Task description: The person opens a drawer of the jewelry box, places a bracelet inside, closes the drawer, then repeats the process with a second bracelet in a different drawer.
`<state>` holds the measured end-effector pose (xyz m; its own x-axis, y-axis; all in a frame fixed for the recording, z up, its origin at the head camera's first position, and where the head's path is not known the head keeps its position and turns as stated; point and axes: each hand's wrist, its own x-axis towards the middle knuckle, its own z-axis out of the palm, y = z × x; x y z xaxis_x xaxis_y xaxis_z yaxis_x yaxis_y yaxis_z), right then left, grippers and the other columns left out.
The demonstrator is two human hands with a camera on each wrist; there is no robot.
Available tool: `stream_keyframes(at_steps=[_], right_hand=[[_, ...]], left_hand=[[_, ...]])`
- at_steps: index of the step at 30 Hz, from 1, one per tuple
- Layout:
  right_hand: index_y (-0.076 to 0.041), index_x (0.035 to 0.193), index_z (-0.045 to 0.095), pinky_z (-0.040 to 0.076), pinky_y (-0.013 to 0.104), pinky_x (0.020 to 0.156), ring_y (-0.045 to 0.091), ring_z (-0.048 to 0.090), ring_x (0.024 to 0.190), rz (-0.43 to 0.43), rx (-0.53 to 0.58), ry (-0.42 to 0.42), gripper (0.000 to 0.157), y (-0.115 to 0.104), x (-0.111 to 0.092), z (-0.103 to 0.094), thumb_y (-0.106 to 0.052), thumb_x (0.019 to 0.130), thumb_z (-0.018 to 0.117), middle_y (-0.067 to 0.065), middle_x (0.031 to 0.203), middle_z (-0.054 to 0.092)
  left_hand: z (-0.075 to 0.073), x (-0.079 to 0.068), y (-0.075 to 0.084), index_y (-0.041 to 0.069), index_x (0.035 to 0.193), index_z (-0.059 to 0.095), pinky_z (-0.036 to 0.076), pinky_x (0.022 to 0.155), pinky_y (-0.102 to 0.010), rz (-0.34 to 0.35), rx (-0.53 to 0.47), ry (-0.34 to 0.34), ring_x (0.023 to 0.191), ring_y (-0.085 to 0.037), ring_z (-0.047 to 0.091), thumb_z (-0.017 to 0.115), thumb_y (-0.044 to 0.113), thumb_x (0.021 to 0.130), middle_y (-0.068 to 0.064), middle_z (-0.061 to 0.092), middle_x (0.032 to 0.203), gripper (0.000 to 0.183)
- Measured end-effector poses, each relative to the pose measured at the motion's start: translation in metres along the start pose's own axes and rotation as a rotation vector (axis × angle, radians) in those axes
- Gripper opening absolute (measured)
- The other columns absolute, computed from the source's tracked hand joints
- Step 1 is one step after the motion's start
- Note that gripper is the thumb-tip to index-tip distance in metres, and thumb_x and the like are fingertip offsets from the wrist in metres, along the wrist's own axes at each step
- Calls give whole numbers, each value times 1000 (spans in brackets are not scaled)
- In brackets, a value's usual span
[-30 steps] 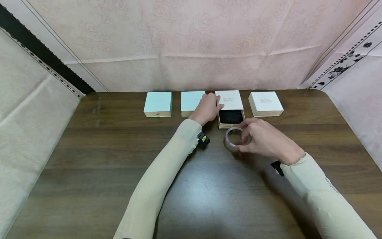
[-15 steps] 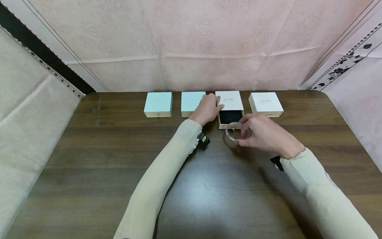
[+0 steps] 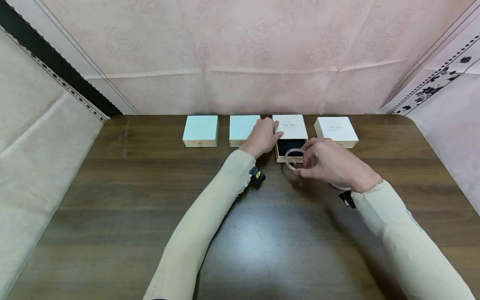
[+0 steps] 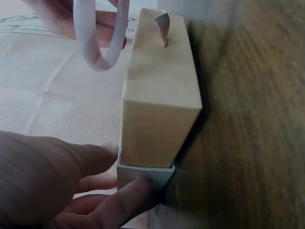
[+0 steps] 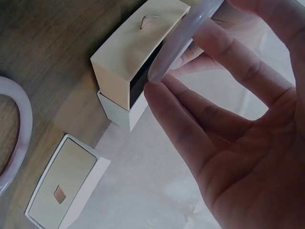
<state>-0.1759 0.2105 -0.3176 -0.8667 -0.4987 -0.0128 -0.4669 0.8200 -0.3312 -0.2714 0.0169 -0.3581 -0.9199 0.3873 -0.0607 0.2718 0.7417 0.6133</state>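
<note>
A white drawer-style gift box (image 3: pixel 289 126) stands at the back of the table with its cream drawer (image 4: pixel 162 81) pulled out toward me; the drawer has a dark lining (image 3: pixel 286 145) and a small ribbon tab (image 4: pixel 163 27). My left hand (image 3: pixel 261 135) grips the box's white sleeve, thumb and fingers on opposite sides. My right hand (image 3: pixel 328 162) pinches a pale translucent bangle (image 5: pixel 178 43) by its rim, tilted over the drawer's front edge. Another pale bangle (image 5: pixel 24 119) lies on the table, mostly hidden beneath the right hand in the head view.
To the right stands a shut white box (image 3: pixel 336 130). Two mint-green boxes, one at far left (image 3: pixel 200 130) and one partly behind my left hand (image 3: pixel 243 127), complete the row. A pink patterned cloth (image 3: pixel 240 54) hangs behind the wooden table (image 3: pixel 150 200).
My right hand has raised the bangle and carried it away from me, from in front of the box to the drawer. The left hand has kept its grip on the box.
</note>
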Motion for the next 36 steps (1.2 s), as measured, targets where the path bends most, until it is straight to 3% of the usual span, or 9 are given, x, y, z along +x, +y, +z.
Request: stream_keyframes(at_steps=[10, 18, 29, 36], right_hand=[[-23, 66, 68, 51, 40, 85, 23, 67, 102, -18, -20, -3, 24, 1, 8, -3, -29, 87, 79, 6, 110, 71], [-22, 64, 69, 48, 35, 71, 17, 61, 80, -3, -59, 0, 25, 1, 16, -3, -30, 86, 78, 0, 88, 69], [-22, 60, 66, 43, 31, 59, 14, 55, 70, 63, -54, -50, 32, 0, 26, -4, -35, 86, 76, -8, 64, 61], [-20, 57, 62, 40, 31, 57, 15, 52, 68, 122, -70, -63, 37, -4, 31, -2, -37, 87, 74, -6, 59, 56]], left_hand=[[-1, -1, -1, 13, 70, 38, 38, 60, -25, -1, 3, 11, 58, -17, 41, 56, 27, 107, 0, 34, 59, 43], [-2, -1, -2, 12, 70, 39, 35, 57, -24, 5, 3, 6, 53, -14, 39, 56, 27, 107, 0, 35, 59, 42], [-2, -1, 0, 12, 71, 37, 34, 58, -25, 7, -2, 2, 54, -15, 37, 56, 26, 107, 0, 33, 59, 42], [-1, -1, 0, 13, 70, 37, 34, 59, -25, 7, -11, -2, 55, -15, 36, 55, 26, 107, 0, 32, 59, 43]])
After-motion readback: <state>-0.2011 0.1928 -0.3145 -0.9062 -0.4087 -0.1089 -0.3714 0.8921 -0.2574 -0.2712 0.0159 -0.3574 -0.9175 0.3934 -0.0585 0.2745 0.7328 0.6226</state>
